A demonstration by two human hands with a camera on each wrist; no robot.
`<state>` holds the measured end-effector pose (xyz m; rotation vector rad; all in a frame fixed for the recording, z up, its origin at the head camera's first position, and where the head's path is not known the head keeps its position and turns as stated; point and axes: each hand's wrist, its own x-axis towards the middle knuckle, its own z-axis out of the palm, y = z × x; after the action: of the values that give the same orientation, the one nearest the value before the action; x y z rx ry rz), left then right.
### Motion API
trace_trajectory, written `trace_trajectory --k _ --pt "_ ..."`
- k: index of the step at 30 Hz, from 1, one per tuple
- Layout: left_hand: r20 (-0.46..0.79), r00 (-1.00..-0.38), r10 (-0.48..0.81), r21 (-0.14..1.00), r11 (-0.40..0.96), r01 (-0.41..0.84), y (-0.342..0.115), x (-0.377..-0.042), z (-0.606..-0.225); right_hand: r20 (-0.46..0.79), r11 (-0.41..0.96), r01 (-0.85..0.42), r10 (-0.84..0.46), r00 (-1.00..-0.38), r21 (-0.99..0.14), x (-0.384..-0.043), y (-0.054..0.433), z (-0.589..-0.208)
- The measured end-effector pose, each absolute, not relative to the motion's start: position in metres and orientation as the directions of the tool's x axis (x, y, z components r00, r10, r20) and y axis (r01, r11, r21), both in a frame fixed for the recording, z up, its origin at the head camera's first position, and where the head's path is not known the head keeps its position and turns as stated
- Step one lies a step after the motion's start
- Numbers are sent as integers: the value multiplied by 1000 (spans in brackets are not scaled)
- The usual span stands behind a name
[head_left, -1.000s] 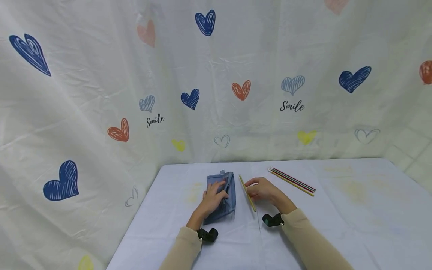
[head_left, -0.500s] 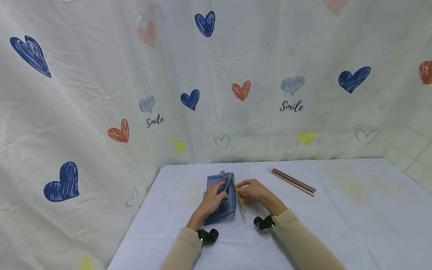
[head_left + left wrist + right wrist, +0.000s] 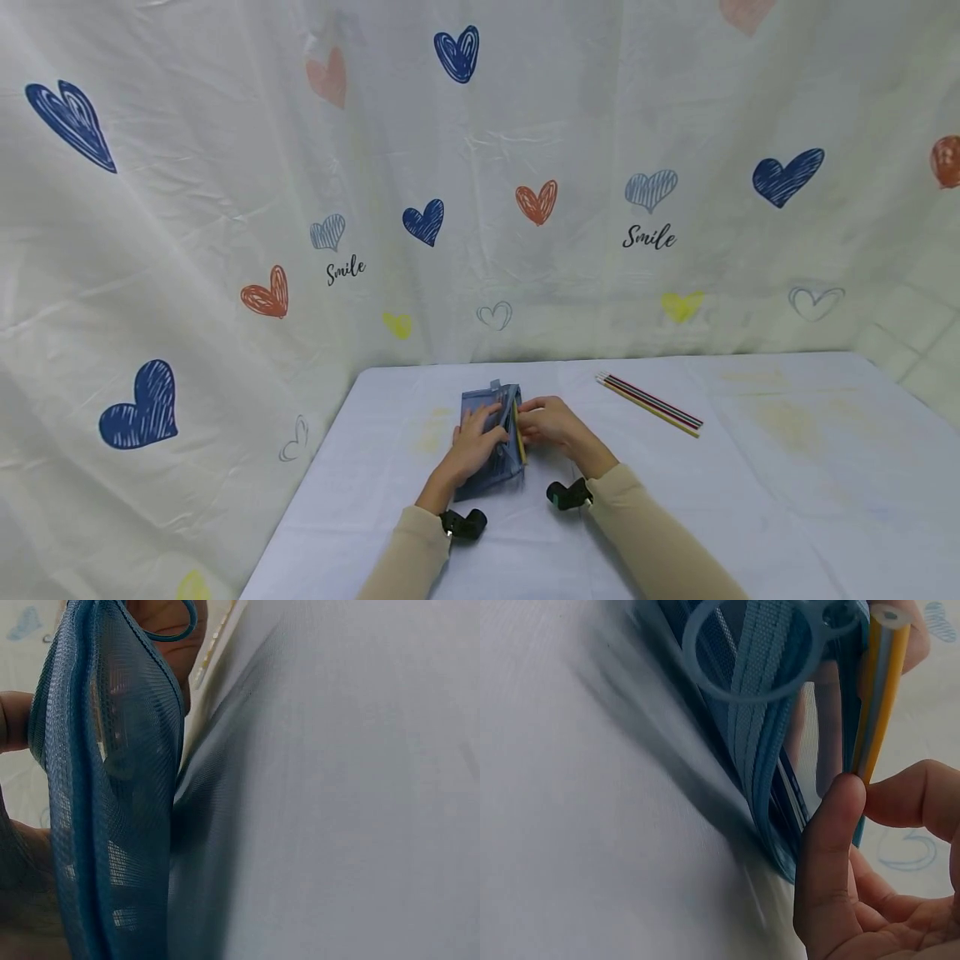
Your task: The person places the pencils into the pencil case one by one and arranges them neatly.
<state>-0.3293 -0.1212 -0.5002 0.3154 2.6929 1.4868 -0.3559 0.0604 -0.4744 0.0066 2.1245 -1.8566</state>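
Note:
A blue mesh pencil case [image 3: 487,482] lies on the white table, its zipped mouth spread open in the right wrist view. My left hand [image 3: 469,443] grips it from the left, thumb at the opening and fingers over the mesh [image 3: 142,832]. At the case's right side, my right hand [image 3: 553,425] pinches a yellow-striped pencil [image 3: 883,682] between thumb and forefinger. That pencil runs along the case's right edge; whether any of it is inside I cannot tell. Slim dark items [image 3: 789,796] show within the case.
Several pencils [image 3: 651,406], with red, black and yellow barrels, lie side by side at the back right of the white tablecloth [image 3: 787,500]. A white curtain [image 3: 570,275] printed with hearts hangs behind the table.
My right hand has moved left with the yellow pencil, from apart on the right up against the case. The left hand and the case have stayed in place.

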Motion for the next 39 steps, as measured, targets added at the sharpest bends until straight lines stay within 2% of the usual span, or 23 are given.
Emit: trace_trajectory --k 14,23,39 --pt "36 -978 207 833 535 144 -122 -328 -500 -210 176 178 -180 -961 -968 -358 50 -477" --pt "47 -975 218 831 533 159 -123 -328 -500 -234 231 178 -242 -942 -956 -354 47 -481" --pt "35 -978 208 840 524 141 -122 -328 -501 -170 244 91 -324 -931 -965 -355 59 -481"
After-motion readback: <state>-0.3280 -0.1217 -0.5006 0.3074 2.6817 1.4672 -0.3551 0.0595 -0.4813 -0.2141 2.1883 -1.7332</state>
